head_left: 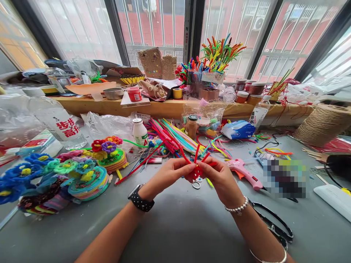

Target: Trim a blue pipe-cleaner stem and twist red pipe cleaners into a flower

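Between my two hands, above the grey table, is a bunch of red pipe cleaners (196, 153) whose free ends stick up and spread apart. My left hand (175, 171) pinches it from the left, thumb pointing inward. From the right, my right hand (218, 175) pinches the same piece with thumb and fingers. The bent lower part of the red piece is mostly covered by my fingertips. Just beyond my hands lies a heap of loose coloured pipe cleaners (175, 133). A pink glue gun (245, 172) rests beside my right hand.
Pipe-cleaner flowers (41, 166) and round coiled pieces (89, 184) stand at the left. Black-handled scissors (274, 219) lie by my right forearm. A twine spool (322, 126), a small white bottle (139, 132) and a brown jar (191, 128) stand farther back, below a cluttered wooden ledge (164, 107).
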Motion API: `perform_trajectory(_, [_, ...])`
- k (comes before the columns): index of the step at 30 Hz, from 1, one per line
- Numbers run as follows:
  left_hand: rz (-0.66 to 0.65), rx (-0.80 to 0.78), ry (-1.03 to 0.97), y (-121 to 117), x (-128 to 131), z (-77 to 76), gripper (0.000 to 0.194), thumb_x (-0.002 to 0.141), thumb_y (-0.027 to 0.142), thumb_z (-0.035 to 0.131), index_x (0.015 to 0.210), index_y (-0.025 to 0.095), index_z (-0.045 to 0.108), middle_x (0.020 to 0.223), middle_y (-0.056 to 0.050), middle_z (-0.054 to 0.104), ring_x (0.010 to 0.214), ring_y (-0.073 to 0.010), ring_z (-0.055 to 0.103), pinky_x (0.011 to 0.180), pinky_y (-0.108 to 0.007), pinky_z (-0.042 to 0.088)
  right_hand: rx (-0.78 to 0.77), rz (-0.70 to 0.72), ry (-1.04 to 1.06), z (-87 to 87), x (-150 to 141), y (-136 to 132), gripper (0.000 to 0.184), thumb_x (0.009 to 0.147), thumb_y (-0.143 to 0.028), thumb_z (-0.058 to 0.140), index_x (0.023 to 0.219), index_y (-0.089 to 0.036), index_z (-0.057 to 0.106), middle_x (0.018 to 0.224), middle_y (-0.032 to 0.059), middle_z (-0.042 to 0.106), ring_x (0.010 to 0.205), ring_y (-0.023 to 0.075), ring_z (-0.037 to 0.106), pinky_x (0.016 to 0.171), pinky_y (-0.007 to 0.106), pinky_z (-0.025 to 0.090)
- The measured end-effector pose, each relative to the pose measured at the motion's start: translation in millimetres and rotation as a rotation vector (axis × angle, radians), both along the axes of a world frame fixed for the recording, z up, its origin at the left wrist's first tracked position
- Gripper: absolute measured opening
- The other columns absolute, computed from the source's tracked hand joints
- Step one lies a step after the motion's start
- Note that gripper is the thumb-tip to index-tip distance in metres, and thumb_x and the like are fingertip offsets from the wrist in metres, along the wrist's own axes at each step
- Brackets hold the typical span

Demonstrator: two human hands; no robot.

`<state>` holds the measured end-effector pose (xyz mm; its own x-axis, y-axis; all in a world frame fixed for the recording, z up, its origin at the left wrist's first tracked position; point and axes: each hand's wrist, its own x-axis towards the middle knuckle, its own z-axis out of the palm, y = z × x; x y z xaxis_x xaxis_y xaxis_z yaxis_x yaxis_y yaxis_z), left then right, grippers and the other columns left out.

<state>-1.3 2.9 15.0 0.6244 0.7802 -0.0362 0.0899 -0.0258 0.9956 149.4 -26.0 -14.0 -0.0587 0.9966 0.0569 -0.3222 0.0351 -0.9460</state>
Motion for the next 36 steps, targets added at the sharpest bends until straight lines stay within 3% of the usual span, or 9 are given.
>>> perform_trajectory(10, [0.113,-0.039,-0.023,4.5,1.3,-6.9,0.022,0.067,0.036,0.055,0.067,0.013,0.056,0.058,0.002,0.051,0.054,-0.0079,0.046,0.053,-0.02,0.037,-0.012,-0.139,-0.076,-4.3,-3.9,1.2,0.016,0.067,-0.032,0.06,0.068,-0.016,0.059,0.062,-0.0015,0.053,0.057,0.0087,0.044,0.055,0.022,0.035])
perform_trajectory(17, [0.208,-0.152,-0.155,3.5,2.8,-9.2,0.02,0.068,0.032,0.056,0.077,0.014,0.057,0.078,-0.003,0.059,0.074,-0.0125,0.053,0.068,-0.024,0.041,0.04,-0.155,-0.144,-5.2,-6.7,1.6,0.016,0.07,-0.033,0.057,0.072,-0.017,0.059,0.066,0.0005,0.055,0.064,0.0121,0.047,0.056,0.023,0.037])
perform_trajectory(23, [0.225,-0.211,-0.118,5.2,1.1,-9.3,0.019,0.064,0.031,0.06,0.07,0.013,0.058,0.067,-0.002,0.06,0.065,-0.0111,0.054,0.064,-0.024,0.042,0.027,-0.142,-0.153,-3.5,-4.5,1.9,0.024,0.071,-0.04,0.053,0.073,-0.016,0.06,0.07,0.0026,0.057,0.065,0.0133,0.049,0.056,0.024,0.037])
perform_trajectory(28, [0.151,-0.224,-0.074,6.7,-1.3,-10.0,0.019,0.065,0.031,0.06,0.067,0.012,0.057,0.063,-0.002,0.06,0.059,-0.0098,0.054,0.059,-0.022,0.041,0.022,-0.136,-0.16,-2.5,1.6,2.9,0.026,0.071,-0.04,0.053,0.073,-0.015,0.06,0.067,0.0025,0.057,0.063,0.0132,0.05,0.058,0.026,0.038])
perform_trajectory(36, [-0.176,-0.213,0.083,5.6,-14.7,4.8,0.015,0.065,0.028,0.059,0.063,0.013,0.056,0.057,0.001,0.058,0.055,-0.0095,0.052,0.055,-0.022,0.04,0.056,0.024,-0.181,5.2,3.4,-1.8,0.018,0.069,-0.03,0.059,0.06,-0.016,0.056,0.056,-0.0023,0.051,0.054,0.0087,0.044,0.053,0.022,0.036])
